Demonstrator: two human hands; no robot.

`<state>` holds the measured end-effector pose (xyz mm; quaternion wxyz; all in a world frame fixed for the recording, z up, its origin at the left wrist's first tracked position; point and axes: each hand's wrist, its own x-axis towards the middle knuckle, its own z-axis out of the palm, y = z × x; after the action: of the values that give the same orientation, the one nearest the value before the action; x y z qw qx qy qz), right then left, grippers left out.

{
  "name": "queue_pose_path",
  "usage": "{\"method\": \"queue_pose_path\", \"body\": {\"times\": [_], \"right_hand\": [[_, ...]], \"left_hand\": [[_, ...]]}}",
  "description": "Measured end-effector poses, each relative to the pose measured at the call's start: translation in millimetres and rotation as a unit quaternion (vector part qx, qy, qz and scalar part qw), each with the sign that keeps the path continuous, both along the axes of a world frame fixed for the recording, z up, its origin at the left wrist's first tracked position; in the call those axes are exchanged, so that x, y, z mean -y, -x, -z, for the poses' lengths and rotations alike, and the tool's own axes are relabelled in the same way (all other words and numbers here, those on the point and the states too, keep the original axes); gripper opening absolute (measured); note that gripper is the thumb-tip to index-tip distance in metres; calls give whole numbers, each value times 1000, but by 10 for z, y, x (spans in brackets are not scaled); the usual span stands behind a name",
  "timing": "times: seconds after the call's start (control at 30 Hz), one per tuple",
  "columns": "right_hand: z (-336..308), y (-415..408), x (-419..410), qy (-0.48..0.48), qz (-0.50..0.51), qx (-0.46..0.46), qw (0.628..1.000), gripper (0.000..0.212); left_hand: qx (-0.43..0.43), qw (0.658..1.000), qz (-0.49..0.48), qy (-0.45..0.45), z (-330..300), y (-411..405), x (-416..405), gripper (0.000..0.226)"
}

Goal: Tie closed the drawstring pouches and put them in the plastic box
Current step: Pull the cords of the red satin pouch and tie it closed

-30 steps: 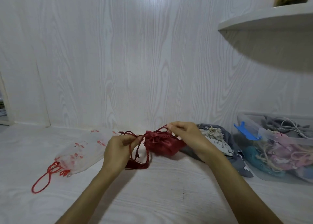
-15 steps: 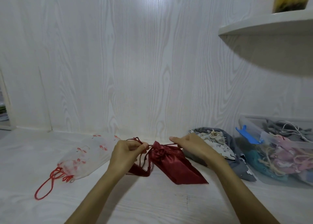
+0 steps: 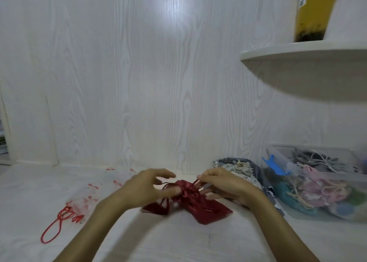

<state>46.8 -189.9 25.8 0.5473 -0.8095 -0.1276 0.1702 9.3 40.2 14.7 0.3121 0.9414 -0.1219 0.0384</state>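
A dark red satin pouch [image 3: 206, 208] lies on the white table in front of me, its neck gathered tight. My left hand [image 3: 143, 190] is at the left of the neck. Its thumb and fingers are curled round the pouch's dark red drawstring [image 3: 165, 202], which hangs below the hand. My right hand [image 3: 224, 184] is at the right of the neck and pinches the other cord end between thumb and forefinger, its lower fingers lying against the pouch. The clear plastic box [image 3: 325, 177] stands at the right with several tied pouches inside.
A sheer white pouch with red print [image 3: 93, 192] and a loose red cord [image 3: 53, 228] lies at the left. Grey patterned pouches [image 3: 238, 167] are heaped between my right hand and the box. A rounded wall shelf [image 3: 297, 53] juts out above the box.
The red pouch has gone from held off the table to lying flat. Both hands have closed in on its gathered neck, and the cords now run short between them.
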Motion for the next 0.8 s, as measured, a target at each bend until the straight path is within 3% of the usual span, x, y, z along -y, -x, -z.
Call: {"method": "queue_pose_path", "body": {"times": [0.07,0.2,0.3,0.4,0.53,0.67,0.8], "right_hand": [[-38,47,29,-43,-9,-16,999,17],[-170,268,287,-73,-21,16,997,20],[-292,365,494,-40,-41,72,996,58],[-405,476,603,-58,-101,41,992,83],[-567,668,776,-175,-110,6,978,77],[-600,656,1092,-343,-29,-59,937,69],[-754,609,1437,-357,-3,-33,934,56]], "left_hand": [[-4,994,39,-100,39,-85,79,63],[28,996,78,-15,-212,-141,221,10],[-53,987,137,66,-600,-45,388,13],[-79,976,179,94,-931,27,587,22],[-72,960,221,157,-1213,2,941,24],[-39,949,199,240,-1439,-106,1371,22],[1,943,189,274,-1633,-273,1834,24]]}}
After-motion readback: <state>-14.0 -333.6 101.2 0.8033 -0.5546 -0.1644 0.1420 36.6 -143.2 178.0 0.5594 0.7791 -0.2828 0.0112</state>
